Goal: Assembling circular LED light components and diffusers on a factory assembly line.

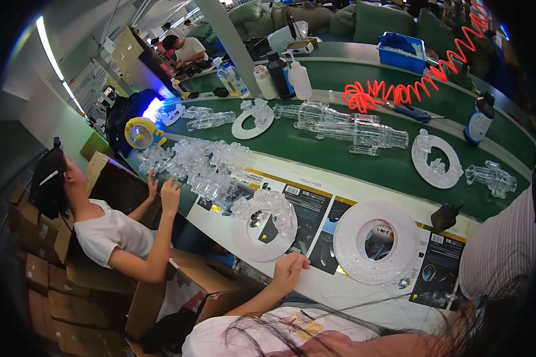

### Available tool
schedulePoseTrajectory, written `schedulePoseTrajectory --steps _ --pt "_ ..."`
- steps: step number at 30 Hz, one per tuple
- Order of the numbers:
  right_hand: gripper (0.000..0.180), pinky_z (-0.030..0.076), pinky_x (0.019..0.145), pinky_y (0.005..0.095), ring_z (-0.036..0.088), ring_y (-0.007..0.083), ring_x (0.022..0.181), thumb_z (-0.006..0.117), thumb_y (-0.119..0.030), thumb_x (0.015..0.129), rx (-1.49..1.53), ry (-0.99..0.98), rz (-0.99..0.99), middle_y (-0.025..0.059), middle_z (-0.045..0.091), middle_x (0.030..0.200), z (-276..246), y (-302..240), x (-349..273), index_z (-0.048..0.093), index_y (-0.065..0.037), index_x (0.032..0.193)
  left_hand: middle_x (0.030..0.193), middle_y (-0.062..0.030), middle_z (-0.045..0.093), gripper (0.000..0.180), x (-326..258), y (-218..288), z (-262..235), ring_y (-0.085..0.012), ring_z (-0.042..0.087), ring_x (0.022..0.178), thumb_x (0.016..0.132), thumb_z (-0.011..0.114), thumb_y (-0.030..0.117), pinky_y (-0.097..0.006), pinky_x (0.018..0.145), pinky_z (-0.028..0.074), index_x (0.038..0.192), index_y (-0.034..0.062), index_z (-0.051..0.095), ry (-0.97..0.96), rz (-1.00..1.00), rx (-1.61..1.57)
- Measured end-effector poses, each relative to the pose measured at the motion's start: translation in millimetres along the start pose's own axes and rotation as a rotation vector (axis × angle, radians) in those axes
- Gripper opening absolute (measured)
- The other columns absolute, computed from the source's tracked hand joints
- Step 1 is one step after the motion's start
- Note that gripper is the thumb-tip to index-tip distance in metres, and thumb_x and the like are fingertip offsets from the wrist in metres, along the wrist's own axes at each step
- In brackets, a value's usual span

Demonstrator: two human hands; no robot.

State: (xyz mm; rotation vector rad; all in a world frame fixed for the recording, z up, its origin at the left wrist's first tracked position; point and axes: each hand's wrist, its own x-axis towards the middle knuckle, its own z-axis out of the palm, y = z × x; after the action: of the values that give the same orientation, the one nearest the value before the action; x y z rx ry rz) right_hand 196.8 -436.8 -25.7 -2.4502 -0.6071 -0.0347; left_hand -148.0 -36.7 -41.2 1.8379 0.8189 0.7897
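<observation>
Palm down at the near table edge, my left hand (pixel 290 272) has loosely bent fingers and holds nothing I can see. Just beyond it lies a flat white ring (pixel 242 241) with a clear, lumpy plastic piece (pixel 284 215) curved along its upper side. To the hand's right is a larger white ring (pixel 402 238), speckled with small glossy spots. Both rings rest over dark printed packaging sheets (pixel 305 214) on the white tabletop (pixel 318 285). Part of my right arm shows at the lower edge; the right hand is out of sight.
Clear plastic parts (pixel 208 169) are heaped to the left, near a co-worker's hands (pixel 170 193). The green conveyor belt (pixel 333 160) carries clear assemblies (pixel 369 134), another white ring (pixel 449 175) and bottles (pixel 299 77). A red coiled hose (pixel 420 92) hangs above. Cardboard boxes (pixel 187 282) stand lower left.
</observation>
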Motion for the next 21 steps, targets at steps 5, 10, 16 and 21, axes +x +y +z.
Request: schedulePoseTrajectory --steps 5,10,16,21 --pt "0.014 0.031 0.051 0.0276 0.04 0.0163 0.059 0.052 -0.001 0.085 -0.02 -0.02 -0.054 0.0077 0.037 0.072 -2.8 -15.2 2.1 0.041 0.001 0.077 0.069 -0.0076 0.061 0.03 -3.0 1.6 1.2 -0.0147 0.058 0.063 0.096 0.043 0.015 -0.027 0.059 0.044 0.079 -0.0013 0.061 0.019 -0.02 -0.002" --pt "0.016 0.032 0.051 0.0279 0.04 0.0175 0.06 0.055 -0.002 0.084 0.004 -0.003 0.013 0.0082 0.037 0.074 -11.7 -27.8 -3.2 0.042 0.001 0.076 0.069 -0.008 0.061 0.032 1.7 -4.0 7.4 -0.0158 0.058 0.064 0.096 0.043 0.016 -0.028 0.06 0.044 0.077 -0.0014 0.061 0.014 0.019 -0.019" --pt "0.013 0.039 0.055 0.0309 0.05 0.0219 0.061 0.065 -0.001 0.077 0.012 0.013 -0.068 0.0111 0.048 0.074 -6.2 -34.9 2.6 0.052 0.001 0.075 0.065 -0.0078 0.059 0.031 4.6 -11.3 -2.6 -0.02 0.058 0.062 0.093 0.044 0.016 -0.032 0.059 0.044 0.071 0.0012 0.06 0.036 0.046 0.032" --pt "0.012 0.04 0.054 0.0313 0.051 0.0208 0.058 0.066 -0.004 0.077 -0.017 -0.074 0.009 0.011 0.051 0.07 -8.1 -50.2 2.4 0.054 0.001 0.077 0.064 -0.0057 0.057 0.036 2.8 -1.5 -0.9 -0.0135 0.054 0.062 0.096 0.04 0.017 -0.026 0.058 0.041 0.07 -0.0005 0.057 0.029 0.025 0.01"
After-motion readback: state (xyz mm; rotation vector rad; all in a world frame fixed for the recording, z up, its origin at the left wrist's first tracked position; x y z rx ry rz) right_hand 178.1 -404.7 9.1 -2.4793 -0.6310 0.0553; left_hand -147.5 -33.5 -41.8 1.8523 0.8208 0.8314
